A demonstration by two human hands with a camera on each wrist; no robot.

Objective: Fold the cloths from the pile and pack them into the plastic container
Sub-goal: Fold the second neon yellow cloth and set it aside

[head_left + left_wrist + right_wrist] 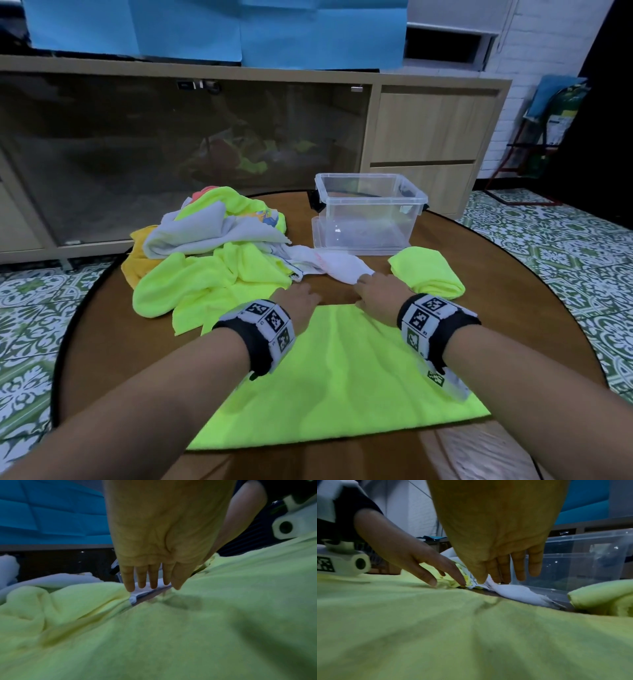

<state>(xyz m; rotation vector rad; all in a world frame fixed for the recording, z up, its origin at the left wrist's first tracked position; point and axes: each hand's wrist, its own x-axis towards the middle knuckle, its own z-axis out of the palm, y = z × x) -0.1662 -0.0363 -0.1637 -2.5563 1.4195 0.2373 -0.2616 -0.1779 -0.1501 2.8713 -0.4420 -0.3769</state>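
Observation:
A neon yellow cloth [342, 377] lies spread flat on the round wooden table [113, 342] in front of me. My left hand [299, 298] and right hand [375, 294] rest at its far edge, fingers straight, palms down. In the left wrist view the left hand [150, 577] reaches the cloth's [154, 642] far edge. In the right wrist view the right hand [505, 569] hangs over the cloth [471, 635] by a white cloth [515, 593]. The pile of cloths [212, 246] lies at the left. The clear plastic container [366, 212] stands behind, holding no cloth.
A folded neon yellow cloth [428, 270] lies right of my right hand, in front of the container. A white cloth [329, 263] trails from the pile toward my right hand. A wooden cabinet [428, 137] with glass doors stands behind the table. Patterned floor tiles [565, 257] surround it.

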